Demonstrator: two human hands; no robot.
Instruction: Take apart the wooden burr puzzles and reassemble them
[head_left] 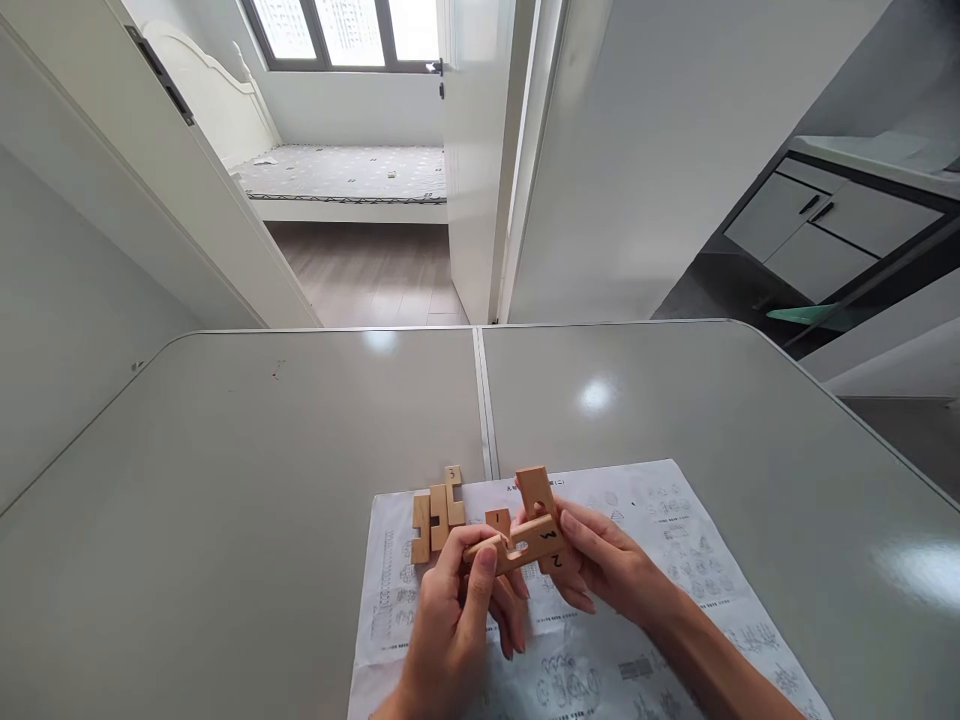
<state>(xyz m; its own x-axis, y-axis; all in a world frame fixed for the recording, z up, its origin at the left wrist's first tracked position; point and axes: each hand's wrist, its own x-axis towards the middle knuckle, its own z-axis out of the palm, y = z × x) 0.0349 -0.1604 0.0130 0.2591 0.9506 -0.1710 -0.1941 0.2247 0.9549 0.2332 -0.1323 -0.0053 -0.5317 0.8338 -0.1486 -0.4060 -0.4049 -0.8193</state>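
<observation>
Above a printed instruction sheet [600, 630], my two hands hold notched wooden puzzle pieces together. My left hand [461, 610] is closed, pinching the left end of a notched wooden puzzle piece [536, 540] that bears a dark numeral. My right hand [607, 560] is closed at the right on the joined pieces, where an upright wooden piece [534, 490] and one marked 2 [555, 563] cross the first. Behind the left fingers shows a piece marked 1 [498, 519]; what supports it is hidden. Several loose notched pieces [439, 515] lie beyond my left hand, at the sheet's upper left corner.
The sheet lies on a glossy grey table [247, 500] with a seam [484, 400] down its middle. Past the far edge stand an open door [480, 150] and a bed [345, 175]. White cabinets [832, 220] are at the right.
</observation>
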